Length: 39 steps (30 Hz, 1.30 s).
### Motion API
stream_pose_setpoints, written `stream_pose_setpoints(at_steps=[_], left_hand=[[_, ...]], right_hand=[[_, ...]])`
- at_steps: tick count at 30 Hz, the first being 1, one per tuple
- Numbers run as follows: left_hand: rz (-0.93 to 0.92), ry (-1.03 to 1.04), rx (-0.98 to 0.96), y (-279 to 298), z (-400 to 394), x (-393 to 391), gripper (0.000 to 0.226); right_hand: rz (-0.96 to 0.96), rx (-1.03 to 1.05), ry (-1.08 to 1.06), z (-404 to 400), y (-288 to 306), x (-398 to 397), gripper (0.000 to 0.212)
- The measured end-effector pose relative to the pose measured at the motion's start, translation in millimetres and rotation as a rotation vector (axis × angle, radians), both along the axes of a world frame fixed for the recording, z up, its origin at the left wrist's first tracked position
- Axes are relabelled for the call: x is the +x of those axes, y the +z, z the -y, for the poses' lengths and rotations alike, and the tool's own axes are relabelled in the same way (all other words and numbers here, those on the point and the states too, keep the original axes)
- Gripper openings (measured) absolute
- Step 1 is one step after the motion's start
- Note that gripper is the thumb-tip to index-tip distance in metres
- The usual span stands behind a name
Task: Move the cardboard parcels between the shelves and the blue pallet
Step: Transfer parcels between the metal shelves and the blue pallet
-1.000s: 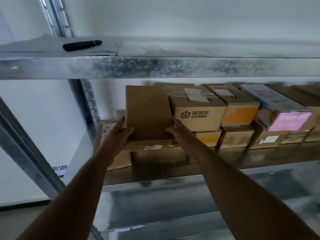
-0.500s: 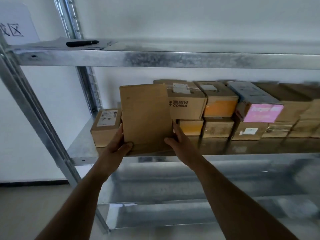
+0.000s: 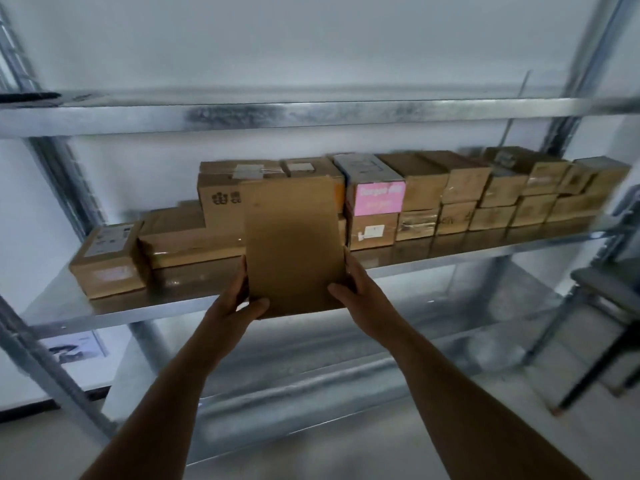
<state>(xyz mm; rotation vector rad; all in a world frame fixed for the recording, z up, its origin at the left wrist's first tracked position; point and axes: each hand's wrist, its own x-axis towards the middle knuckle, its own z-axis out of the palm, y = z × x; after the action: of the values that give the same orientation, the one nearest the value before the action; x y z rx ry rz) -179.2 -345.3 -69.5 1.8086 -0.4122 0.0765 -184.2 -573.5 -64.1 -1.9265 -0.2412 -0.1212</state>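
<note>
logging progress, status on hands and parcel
Left hand and right hand grip plain cardboard parcel, held upright before middle shelf. Nothing in the way.

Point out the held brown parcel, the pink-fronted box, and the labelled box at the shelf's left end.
held brown parcel point(image 3: 294, 244), head view, middle of its plain broad face.
pink-fronted box point(image 3: 379, 198), head view, its pink front panel.
labelled box point(image 3: 107, 263), head view, its near top face.

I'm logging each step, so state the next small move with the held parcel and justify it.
Probably draw the flat parcel further back from the shelf and lower it. Both hands, left hand and right hand, grip its lower corners, and it hangs in front of the stacked boxes.
</note>
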Motion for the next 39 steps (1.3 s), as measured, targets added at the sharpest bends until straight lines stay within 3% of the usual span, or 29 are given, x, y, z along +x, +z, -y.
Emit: stream_pose_setpoints(at_steps=[10,18,32,36,39], left_hand=[[0.001,-0.201,0.066,-6.9,148.2,-4.8,0.081],[-0.054,-0.483,0.067,-9.9,274.8,2.3,0.072],[-0.107,-0.776,0.138,-9.6,577.0,43.6,0.072],[-0.091,-0.839,0.1,-6.2,657.6,58.8,0.046],[-0.06,-0.89,0.111,-7.1,707.5,62.9,0.046]], right_hand=[[-0.011,0.069,-0.27,139.9,-1.5,-77.1,0.068],[-0.022,0.138,-0.509,241.5,-12.2,-123.2,0.07],[-0.068,0.113,-0.948,479.7,-11.8,-135.3,0.067],[-0.02,0.106,-1.031,544.0,-8.2,-127.0,0.069],[0.019,0.124,-1.099,578.2,-13.6,-128.0,0.066]])
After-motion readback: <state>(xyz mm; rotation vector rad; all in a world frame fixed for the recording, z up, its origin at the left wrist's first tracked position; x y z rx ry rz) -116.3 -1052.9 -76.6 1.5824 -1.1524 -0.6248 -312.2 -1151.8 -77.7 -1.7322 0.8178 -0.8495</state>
